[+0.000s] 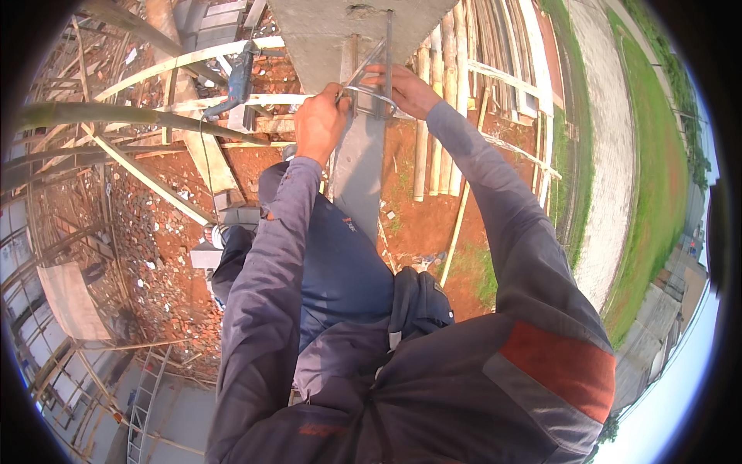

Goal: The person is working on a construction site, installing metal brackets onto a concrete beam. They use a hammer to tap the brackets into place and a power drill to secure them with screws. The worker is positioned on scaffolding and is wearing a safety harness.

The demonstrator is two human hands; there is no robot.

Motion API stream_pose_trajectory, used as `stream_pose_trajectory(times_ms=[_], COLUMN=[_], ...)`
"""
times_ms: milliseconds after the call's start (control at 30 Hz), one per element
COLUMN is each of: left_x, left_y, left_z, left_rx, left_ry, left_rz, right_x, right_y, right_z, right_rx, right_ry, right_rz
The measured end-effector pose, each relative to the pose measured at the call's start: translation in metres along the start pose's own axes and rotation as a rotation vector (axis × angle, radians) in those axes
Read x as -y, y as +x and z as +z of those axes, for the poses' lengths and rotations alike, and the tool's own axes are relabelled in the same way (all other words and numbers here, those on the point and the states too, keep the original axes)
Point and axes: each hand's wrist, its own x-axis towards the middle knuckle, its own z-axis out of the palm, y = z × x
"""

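Head view: left hand [319, 125] holds the thin metal frame [389, 54] against the concrete beam [359, 172]; right hand [407, 90] meets it opposite, grip unclear; positioning seems in hand; the next move likely calls for steady pressure.

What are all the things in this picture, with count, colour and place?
metal pieces: several, grey, at both hands
concrete beam: one, grey, top centre
power tool: one, blue, upper left
bamboo poles: many, yellowish, upper right
scaffold poles: many, brown, left
ladder: one, pale, lower left
rubble: uncountable, reddish, left
paved strip: one, pale, right
grass: several strips, green, right
left hand: one, bare, closed on metal pieces
right hand: one, bare, touching metal pieces
sleeves: two, grey, centre
trousers: one pair, blue, centre
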Motion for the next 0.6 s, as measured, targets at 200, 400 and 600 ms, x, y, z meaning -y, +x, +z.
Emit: stream_pose_trajectory(times_ms=[200, 400, 600], left_x=[0.003, 0.006, 0.000], left_y=[-0.002, 0.013, 0.036], left_z=[0.009, 0.013, 0.010], left_rx=[-0.019, -0.006, -0.040], left_ry=[-0.052, -0.064, -0.124], left_rz=[-0.011, 0.017, -0.011], right_x=[0.067, 0.051, 0.044], right_y=[-0.057, -0.058, -0.031], right_z=[-0.012, 0.026, 0.021], right_rx=[-0.025, -0.383, -0.404], right_ry=[0.185, 0.056, 0.088], right_rz=[0.510, 0.520, 0.671])
